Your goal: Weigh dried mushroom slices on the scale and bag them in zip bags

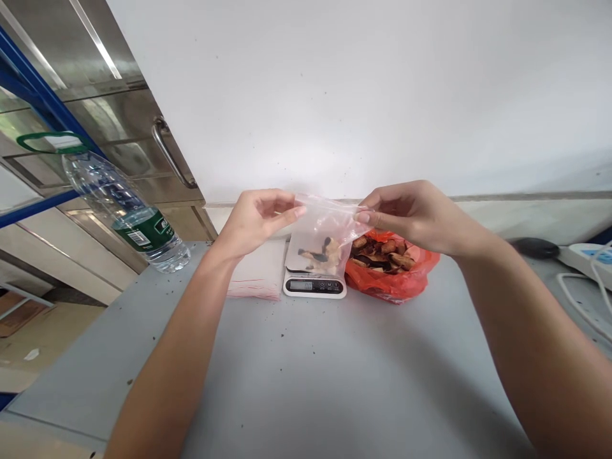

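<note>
Grey table [306, 370], white wall [363, 89], steel cabinet [119, 127], water bottle [125, 210]

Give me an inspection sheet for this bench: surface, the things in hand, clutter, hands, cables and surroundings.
Surface: grey table, dotted with small dark crumbs.
Things in hand: clear zip bag with a few dried pieces inside, held up over the small digital scale; display unreadable. Red plastic bag of dried slices right of the scale.
Clutter: stack of clear bags left of the scale; water bottle at the left edge.
Hands: left hand and right hand pinch the zip bag's top at opposite ends.
Cables: white power strip with white leads and a dark object at far right.
Surroundings: white wall behind; steel cabinet and blue frame to the left.
</note>
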`<state>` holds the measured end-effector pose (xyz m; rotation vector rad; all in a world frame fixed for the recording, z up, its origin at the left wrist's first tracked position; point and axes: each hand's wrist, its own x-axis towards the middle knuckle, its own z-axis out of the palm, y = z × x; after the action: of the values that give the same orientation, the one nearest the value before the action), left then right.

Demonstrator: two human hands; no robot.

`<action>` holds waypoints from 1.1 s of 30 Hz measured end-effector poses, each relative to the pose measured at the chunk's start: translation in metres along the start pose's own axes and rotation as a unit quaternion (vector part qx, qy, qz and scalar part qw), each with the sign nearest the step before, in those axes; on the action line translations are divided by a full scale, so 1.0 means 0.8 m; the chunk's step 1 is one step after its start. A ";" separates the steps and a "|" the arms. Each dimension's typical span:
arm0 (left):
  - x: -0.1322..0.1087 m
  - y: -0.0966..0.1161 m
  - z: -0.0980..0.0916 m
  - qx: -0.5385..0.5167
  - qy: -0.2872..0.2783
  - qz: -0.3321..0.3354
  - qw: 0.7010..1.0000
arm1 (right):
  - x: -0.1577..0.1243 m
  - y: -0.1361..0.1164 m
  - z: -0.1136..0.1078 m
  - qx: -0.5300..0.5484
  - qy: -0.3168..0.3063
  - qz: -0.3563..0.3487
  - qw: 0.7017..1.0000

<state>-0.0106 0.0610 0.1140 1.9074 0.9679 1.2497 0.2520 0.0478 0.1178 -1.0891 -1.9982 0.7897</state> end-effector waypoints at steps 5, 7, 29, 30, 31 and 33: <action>-0.002 0.005 0.000 0.039 0.000 0.025 0.999 | 0.000 0.000 -0.003 0.011 -0.019 0.009 1.000; -0.003 0.007 -0.001 0.051 -0.010 0.028 0.998 | -0.001 0.000 -0.004 0.017 -0.030 0.013 0.999; -0.007 0.004 0.002 0.119 0.014 0.086 0.989 | -0.002 0.005 -0.004 0.014 -0.038 0.012 0.999; -0.007 0.003 0.003 0.112 0.014 0.085 0.990 | -0.002 0.004 -0.004 0.016 -0.034 0.011 0.999; -0.007 0.003 0.003 0.106 0.010 0.085 0.991 | -0.003 0.003 -0.004 0.017 -0.029 0.008 0.999; -0.007 0.002 0.005 0.096 0.004 0.086 0.992 | -0.004 0.000 -0.004 0.020 -0.017 0.003 1.000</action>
<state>-0.0082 0.0549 0.1113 2.1765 0.9752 1.3010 0.2557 0.0455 0.1185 -1.0661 -1.9988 0.8539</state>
